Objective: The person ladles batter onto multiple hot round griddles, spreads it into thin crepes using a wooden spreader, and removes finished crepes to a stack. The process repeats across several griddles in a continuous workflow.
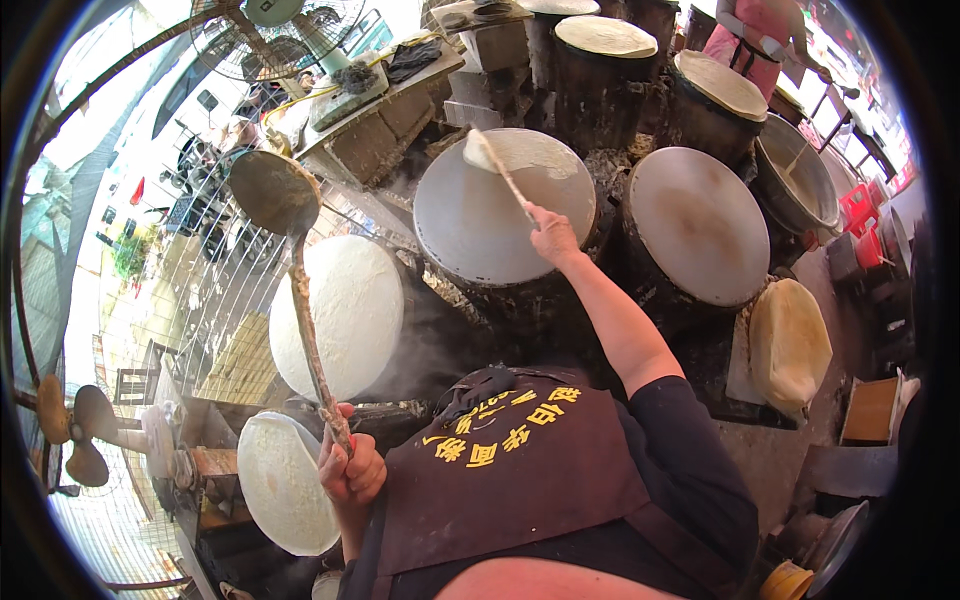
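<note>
My left hand [352, 470] is wrapped round the long, batter-crusted handle of a ladle [273, 192], held upright at my left. The ladle's dark round bowl is tilted, over the side of a white flatbread [337, 318]. In front of me, my right hand [553, 237] grips the stick of a wooden spreader [508, 176]. Its pale, coated end touches the far left part of a round grey griddle [500, 225]. Wet white batter [545, 153] covers the far part of that griddle; the near part is bare metal.
A bare hot griddle [697, 226] stands to the right, beside folded flatbreads [790, 340]. Behind are drum stoves topped with flatbreads [605, 37] and a metal pot [800, 185]. Another flatbread [285, 485] lies near left. A person in pink [765, 35] stands far right; a fan [275, 45] far left.
</note>
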Tool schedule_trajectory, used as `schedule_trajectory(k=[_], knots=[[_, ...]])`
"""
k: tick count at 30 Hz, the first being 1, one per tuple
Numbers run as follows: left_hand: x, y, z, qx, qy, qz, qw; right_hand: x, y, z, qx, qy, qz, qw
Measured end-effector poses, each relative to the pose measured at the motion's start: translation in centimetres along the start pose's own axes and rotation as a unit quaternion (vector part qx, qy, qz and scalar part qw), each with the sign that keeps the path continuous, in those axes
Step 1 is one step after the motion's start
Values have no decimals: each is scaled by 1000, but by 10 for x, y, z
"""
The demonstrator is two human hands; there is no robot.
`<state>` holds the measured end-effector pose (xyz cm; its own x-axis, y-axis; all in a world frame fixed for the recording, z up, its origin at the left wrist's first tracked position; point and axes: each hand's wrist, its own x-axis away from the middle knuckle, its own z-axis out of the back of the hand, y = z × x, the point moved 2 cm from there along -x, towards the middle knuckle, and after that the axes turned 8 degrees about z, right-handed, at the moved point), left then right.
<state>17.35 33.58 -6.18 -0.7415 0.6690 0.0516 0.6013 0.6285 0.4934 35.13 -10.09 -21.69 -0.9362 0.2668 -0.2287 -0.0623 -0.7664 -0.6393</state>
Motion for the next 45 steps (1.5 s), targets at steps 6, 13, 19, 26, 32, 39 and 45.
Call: schedule_trajectory(k=[6,13,19,26,32,39,45], knots=[[0,-9,-13,-29,46,-44,998,-15,41,38,-38,-6,51,998],[-18,-36,-39,-19,59,-65,996,-25,10,20,-42,-94,36,994],[-27,-57,-59,-34,70,-87,993,-50,71,43,-156,-75,99,980],[-34,-81,-72,-61,83,-81,991,-64,52,37,-134,-202,116,963],[-35,-90,-87,-38,87,-119,988,-80,90,65,-137,-171,190,957],[-41,-92,-91,-35,101,-115,988,-100,70,26,-139,-237,184,944],[-37,-93,-91,-43,87,-130,987,-101,106,64,-135,-252,184,940]])
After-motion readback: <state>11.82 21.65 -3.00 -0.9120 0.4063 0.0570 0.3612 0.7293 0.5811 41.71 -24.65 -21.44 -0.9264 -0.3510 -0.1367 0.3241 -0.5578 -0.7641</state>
